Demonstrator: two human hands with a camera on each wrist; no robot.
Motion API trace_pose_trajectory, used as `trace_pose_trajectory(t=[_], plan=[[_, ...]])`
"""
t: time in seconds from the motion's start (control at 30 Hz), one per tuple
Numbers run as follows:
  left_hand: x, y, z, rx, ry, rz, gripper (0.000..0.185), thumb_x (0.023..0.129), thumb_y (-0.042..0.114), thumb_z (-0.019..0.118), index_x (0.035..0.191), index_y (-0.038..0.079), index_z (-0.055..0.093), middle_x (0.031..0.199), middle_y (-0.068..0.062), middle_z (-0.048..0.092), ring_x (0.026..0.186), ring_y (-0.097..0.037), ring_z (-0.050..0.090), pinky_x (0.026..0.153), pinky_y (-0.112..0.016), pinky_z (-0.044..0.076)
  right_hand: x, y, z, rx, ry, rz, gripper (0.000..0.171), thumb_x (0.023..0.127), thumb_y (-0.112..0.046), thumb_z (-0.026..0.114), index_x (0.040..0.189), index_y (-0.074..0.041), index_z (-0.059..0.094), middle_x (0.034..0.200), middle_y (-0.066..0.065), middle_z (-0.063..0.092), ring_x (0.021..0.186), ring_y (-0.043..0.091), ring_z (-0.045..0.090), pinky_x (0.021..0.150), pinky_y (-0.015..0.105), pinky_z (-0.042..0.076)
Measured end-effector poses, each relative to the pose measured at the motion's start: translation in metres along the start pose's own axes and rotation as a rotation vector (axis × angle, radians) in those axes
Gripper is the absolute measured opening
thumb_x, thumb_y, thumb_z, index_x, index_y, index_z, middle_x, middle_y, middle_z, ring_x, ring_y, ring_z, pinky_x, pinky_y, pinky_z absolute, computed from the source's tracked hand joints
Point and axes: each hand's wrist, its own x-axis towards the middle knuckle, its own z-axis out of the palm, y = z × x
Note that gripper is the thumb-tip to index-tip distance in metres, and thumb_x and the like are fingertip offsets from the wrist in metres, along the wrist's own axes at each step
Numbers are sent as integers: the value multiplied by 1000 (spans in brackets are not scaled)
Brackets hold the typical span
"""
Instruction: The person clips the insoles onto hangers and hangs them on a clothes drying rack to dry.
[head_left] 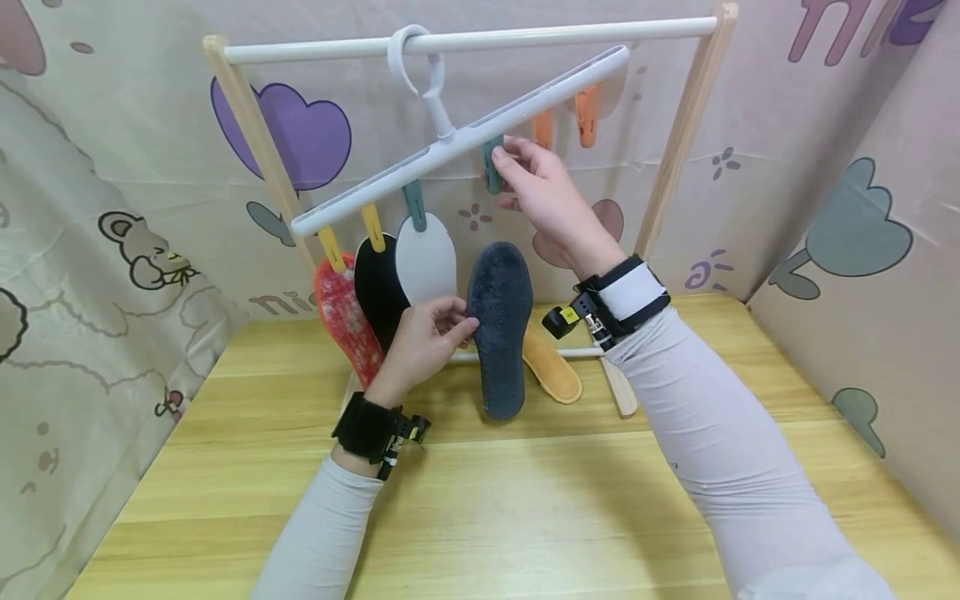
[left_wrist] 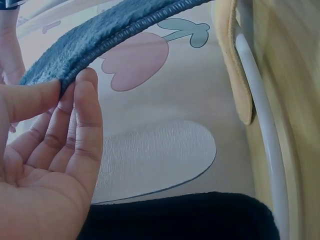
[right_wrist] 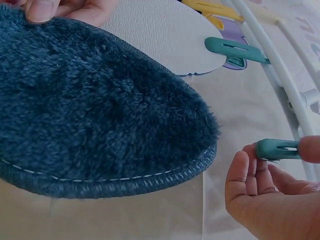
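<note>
My left hand point(head_left: 429, 340) pinches the edge of a dark blue fuzzy insole point(head_left: 500, 329) between thumb and fingers, its wide end up. Higher up, my right hand point(head_left: 542, 185) holds a green clip point(head_left: 492, 167) on the tilted white hanger point(head_left: 457, 143); in the right wrist view thumb and fingers squeeze the green clip point(right_wrist: 277, 149) from both sides. The top of the fuzzy insole point(right_wrist: 110, 110) is apart from it, a short way below. To the left hang a white insole point(head_left: 425, 257) from another green clip point(head_left: 414, 206), a black insole point(head_left: 378, 279) and a red patterned insole point(head_left: 349, 317).
A white rail on a wooden frame point(head_left: 678, 137) carries the hanger by its hook point(head_left: 409, 62). Yellow clips point(head_left: 372, 228) hold the leftmost insoles; orange clips point(head_left: 587, 117) hang at the right. An orange-tan insole point(head_left: 552, 363) is behind the blue one, near the lower white bar.
</note>
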Motion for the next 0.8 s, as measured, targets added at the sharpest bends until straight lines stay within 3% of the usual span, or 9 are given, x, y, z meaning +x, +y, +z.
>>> trace_pose_trajectory(t=[0.27,0.47,0.63,0.8], plan=[[1,3,-1,1,4,2,14,103,11,73,113,1,75,95,-15,78,81,-23,77,75,-27,64,0,0,-1,20,-5,-36,46,118,-32,38,158,-10,42,139,17,59,134,34,58,107,37,52],[5,5,-4,-5,1,19,13,104,11,72,112,1,75,95,-15,78,79,-22,75,78,-30,64,0,-1,-1,21,11,-29,42,117,-29,43,151,-5,47,133,9,60,125,22,58,109,37,52],[9,8,-7,5,7,33,13,104,10,71,113,0,75,95,-15,78,79,-23,75,79,-33,66,0,0,-3,31,20,-35,44,117,-28,45,153,-3,49,139,10,59,127,16,57,114,40,50],[12,11,-11,21,17,19,16,104,10,71,116,-1,74,97,-17,77,81,-25,77,80,-35,67,1,1,-3,29,29,-64,41,116,-27,49,149,-3,54,134,11,63,122,14,58,108,35,52]])
